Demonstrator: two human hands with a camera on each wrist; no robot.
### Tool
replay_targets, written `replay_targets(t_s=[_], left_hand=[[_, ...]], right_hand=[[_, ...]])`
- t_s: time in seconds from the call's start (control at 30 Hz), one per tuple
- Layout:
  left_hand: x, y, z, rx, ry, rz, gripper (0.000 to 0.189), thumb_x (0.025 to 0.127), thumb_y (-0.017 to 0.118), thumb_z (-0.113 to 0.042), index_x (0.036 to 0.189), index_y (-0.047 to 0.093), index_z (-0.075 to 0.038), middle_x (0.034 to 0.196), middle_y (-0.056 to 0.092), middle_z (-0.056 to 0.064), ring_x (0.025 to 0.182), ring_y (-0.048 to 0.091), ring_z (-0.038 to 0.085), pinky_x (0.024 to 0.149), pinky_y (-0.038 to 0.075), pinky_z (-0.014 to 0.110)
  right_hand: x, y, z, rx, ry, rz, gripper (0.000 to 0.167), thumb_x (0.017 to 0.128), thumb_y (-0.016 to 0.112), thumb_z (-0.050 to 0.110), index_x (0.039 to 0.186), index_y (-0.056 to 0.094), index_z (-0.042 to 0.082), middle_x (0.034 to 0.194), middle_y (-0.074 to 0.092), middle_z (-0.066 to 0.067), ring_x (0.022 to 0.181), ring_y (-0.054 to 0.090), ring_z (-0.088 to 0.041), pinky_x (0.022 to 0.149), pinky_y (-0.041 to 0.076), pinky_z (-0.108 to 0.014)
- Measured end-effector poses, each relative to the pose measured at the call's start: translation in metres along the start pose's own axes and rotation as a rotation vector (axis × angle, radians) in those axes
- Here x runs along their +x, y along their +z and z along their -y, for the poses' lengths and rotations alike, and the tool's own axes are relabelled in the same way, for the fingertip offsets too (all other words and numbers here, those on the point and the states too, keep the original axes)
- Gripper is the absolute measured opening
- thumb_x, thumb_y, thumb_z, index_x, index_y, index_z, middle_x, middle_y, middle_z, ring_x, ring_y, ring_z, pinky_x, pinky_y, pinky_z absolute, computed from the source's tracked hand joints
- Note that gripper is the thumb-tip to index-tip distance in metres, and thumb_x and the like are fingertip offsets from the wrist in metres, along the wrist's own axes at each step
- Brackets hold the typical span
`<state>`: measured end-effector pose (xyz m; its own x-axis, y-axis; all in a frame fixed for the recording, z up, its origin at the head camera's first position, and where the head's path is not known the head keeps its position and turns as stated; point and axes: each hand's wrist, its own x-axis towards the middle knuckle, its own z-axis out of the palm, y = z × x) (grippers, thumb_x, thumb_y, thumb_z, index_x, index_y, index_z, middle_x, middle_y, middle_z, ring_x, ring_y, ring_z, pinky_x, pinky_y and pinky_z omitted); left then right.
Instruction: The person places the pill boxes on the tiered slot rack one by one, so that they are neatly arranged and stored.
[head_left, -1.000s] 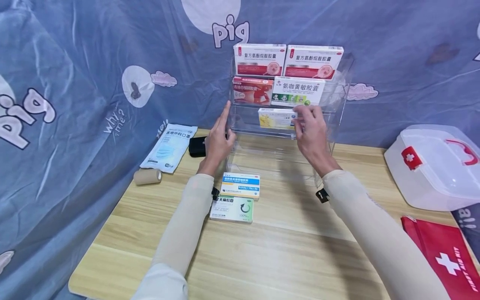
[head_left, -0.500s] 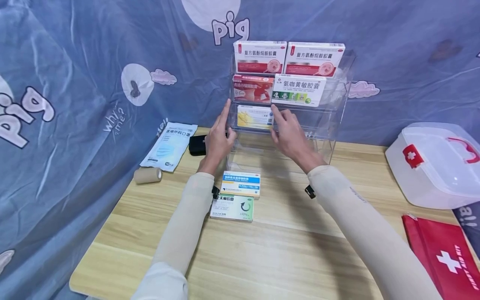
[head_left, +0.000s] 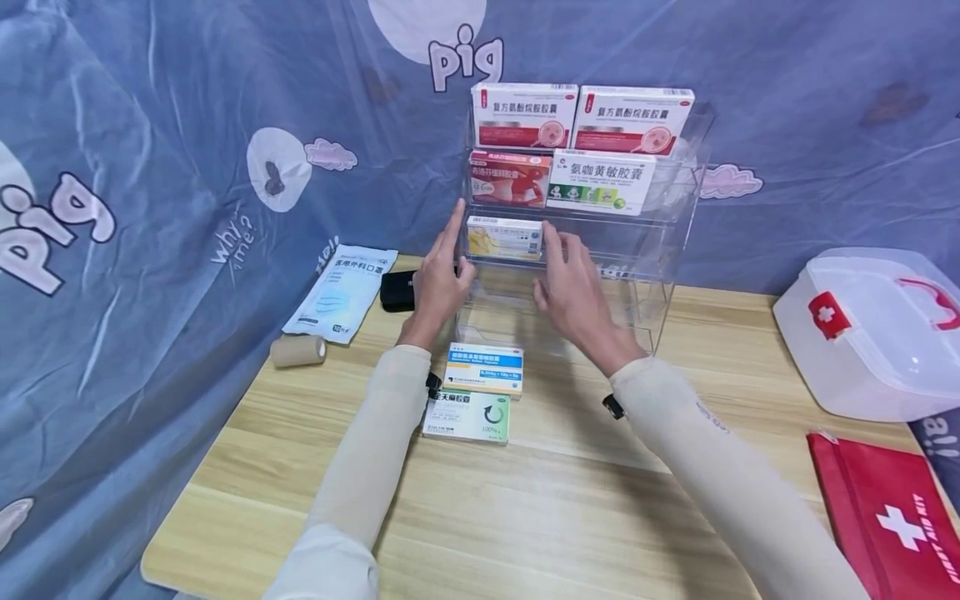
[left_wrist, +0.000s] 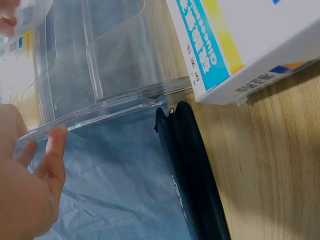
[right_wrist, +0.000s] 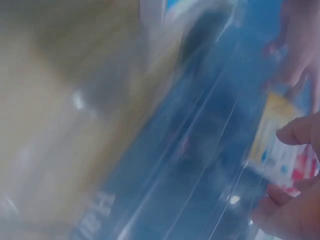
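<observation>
A clear acrylic display rack [head_left: 600, 223] stands at the back of the table, with medicine boxes in tiers. On its third tier, at the left end, sits a small white-and-yellow medicine box [head_left: 505, 239]. My right hand [head_left: 576, 292] has its extended fingers at the box's right end, thumb lower down; the right wrist view is blurred. My left hand [head_left: 441, 279] rests along the rack's left side, index finger straight up the edge. In the left wrist view, fingertips [left_wrist: 56, 137] touch the clear side panel.
Red-and-white boxes [head_left: 523, 117] and a green-and-white box [head_left: 600, 182] fill upper tiers. Before the rack lie a blue-and-white box [head_left: 483, 368] and a white-green box [head_left: 467, 418]. Mask packet [head_left: 341, 292], bandage roll [head_left: 297, 351] and black case [head_left: 397, 291] lie left; first-aid box [head_left: 862, 333] and red pouch [head_left: 877, 500] right.
The white-and-yellow box has slid from the middle of the third tier to its left end, the right hand travelling left with it. My left hand has stayed at the rack's side.
</observation>
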<state>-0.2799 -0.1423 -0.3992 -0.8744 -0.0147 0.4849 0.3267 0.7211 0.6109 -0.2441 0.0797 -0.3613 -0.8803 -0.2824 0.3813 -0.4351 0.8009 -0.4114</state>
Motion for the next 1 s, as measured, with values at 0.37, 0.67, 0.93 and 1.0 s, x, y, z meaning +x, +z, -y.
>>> replay_targets(t_s=[0.37,0.67,0.93,1.0], left_hand=[[0.001,-0.001,-0.001,-0.005,-0.013,0.007,0.090,0.101,0.061,-0.004,0.173,0.020,-0.039,0.162,0.056,0.008,0.083,0.061,0.031,0.062,0.045,0.039],[0.001,-0.002,-0.002,-0.001,-0.026,0.007,0.089,0.102,0.060,-0.005,0.173,0.020,-0.039,0.162,0.056,0.007,0.081,0.061,0.030,0.061,0.044,0.038],[0.000,-0.001,-0.002,-0.007,-0.018,0.008,0.090,0.100,0.060,-0.004,0.173,0.020,-0.039,0.162,0.056,0.008,0.082,0.061,0.031,0.061,0.046,0.039],[0.001,-0.001,-0.002,-0.009,-0.015,0.004,0.091,0.100,0.060,-0.004,0.173,0.020,-0.039,0.162,0.056,0.008,0.080,0.060,0.031,0.060,0.045,0.039]], right_hand=[[-0.084,0.020,0.032,0.135,0.050,0.434,0.058,0.101,0.074,0.031,0.151,0.057,0.007,0.148,0.057,-0.022,0.126,0.062,-0.037,0.106,0.057,-0.054],[-0.127,0.041,0.039,0.038,0.013,0.593,0.071,0.094,0.083,0.037,0.156,0.056,0.017,0.152,0.047,-0.019,0.123,0.057,-0.036,0.095,0.056,-0.049],[-0.140,0.036,0.035,0.125,0.140,0.556,0.073,0.089,0.088,0.026,0.152,0.053,0.018,0.153,0.046,-0.018,0.127,0.062,-0.036,0.089,0.060,-0.046],[-0.143,0.033,0.032,0.142,0.185,0.558,0.068,0.089,0.088,0.027,0.146,0.053,0.014,0.144,0.053,-0.016,0.118,0.064,-0.031,0.088,0.060,-0.044]])
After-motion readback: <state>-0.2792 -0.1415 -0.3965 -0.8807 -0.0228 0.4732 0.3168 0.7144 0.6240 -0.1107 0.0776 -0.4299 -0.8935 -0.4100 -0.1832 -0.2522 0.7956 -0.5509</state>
